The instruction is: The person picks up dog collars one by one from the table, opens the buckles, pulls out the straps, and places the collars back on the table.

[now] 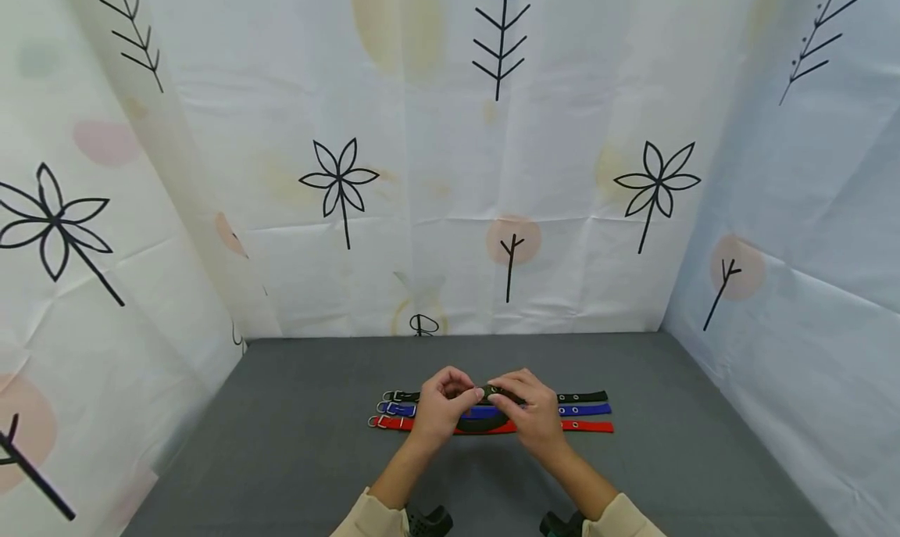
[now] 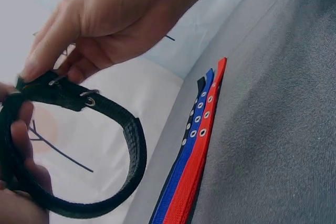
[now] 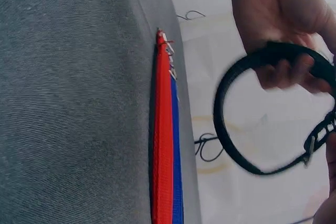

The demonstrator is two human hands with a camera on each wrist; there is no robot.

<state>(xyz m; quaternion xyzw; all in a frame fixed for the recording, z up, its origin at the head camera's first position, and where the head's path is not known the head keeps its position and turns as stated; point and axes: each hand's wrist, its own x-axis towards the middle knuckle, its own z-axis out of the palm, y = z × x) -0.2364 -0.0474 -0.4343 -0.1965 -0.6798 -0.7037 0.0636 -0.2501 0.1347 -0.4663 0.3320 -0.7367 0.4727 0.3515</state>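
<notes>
Both hands hold a dark green collar [image 1: 480, 425] bent into a loop above the table. My left hand [image 1: 437, 412] pinches its upper part, and my right hand [image 1: 536, 413] pinches it just beside, with the fingertips of both hands close together. In the left wrist view, the right hand [image 2: 113, 19] grips the collar [image 2: 137, 150] near its metal buckle and a D-ring [image 2: 90, 99]. Fingers of the left hand [image 2: 23, 140] lie at the loop's other side. In the right wrist view, the left hand [image 3: 286, 11] has fingers curled over the band.
Beneath the hands, a black collar [image 1: 582, 397], a blue collar [image 1: 589, 409] and a red collar [image 1: 589, 426] lie flat side by side on the grey table [image 1: 302, 443]. Their buckles point left, their eyelet ends right. Patterned white cloth [image 1: 422, 271] surrounds the table.
</notes>
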